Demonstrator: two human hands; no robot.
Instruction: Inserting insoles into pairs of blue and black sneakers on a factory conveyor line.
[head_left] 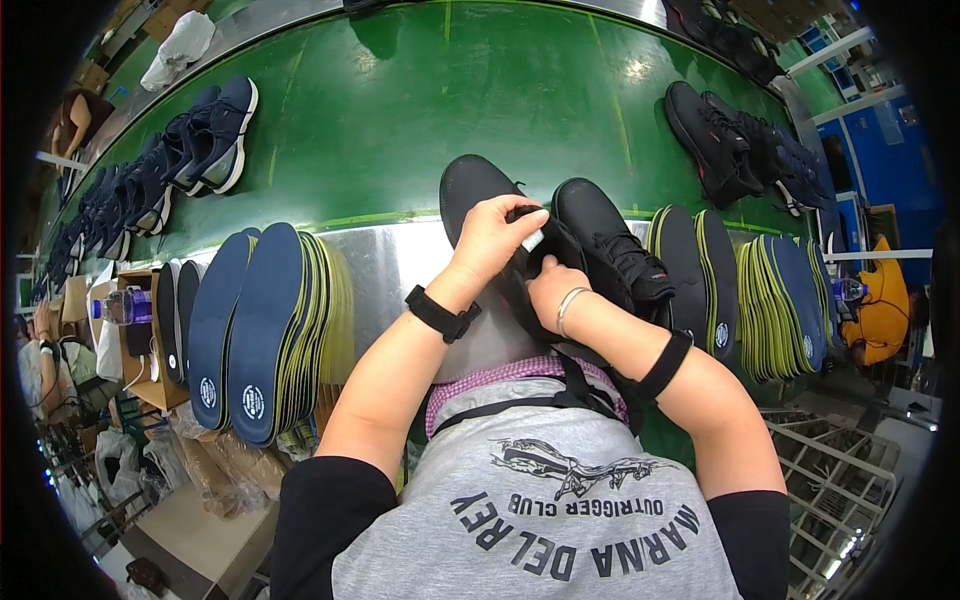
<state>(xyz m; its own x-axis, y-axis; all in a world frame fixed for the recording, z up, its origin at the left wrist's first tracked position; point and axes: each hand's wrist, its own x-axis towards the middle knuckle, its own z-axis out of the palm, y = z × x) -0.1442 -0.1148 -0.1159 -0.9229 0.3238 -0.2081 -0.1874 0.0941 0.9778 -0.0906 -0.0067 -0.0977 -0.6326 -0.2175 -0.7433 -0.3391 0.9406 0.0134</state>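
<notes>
A broad green conveyor belt (400, 110) curves across the scene from nine o'clock to two o'clock, catching bright glints of overhead light near one o'clock, with a brushed silver metal ledge (400, 260) running along its near edge. At three o'clock stand blue wall panels (895, 150) behind white metal rails (850, 50). Toward seven o'clock sit brown cardboard boxes (150, 350) and crumpled plastic bags (125, 455), and at four o'clock a white wire rack (830, 470).

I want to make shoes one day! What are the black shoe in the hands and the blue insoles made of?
The black shoe looks like matte woven fabric or mesh: dull, no shine. The left hand and right hand bend its opening easily. The blue insoles look like soft foam under a cloth top, with yellow-green edges showing along the stack. I can't be sure.
</notes>
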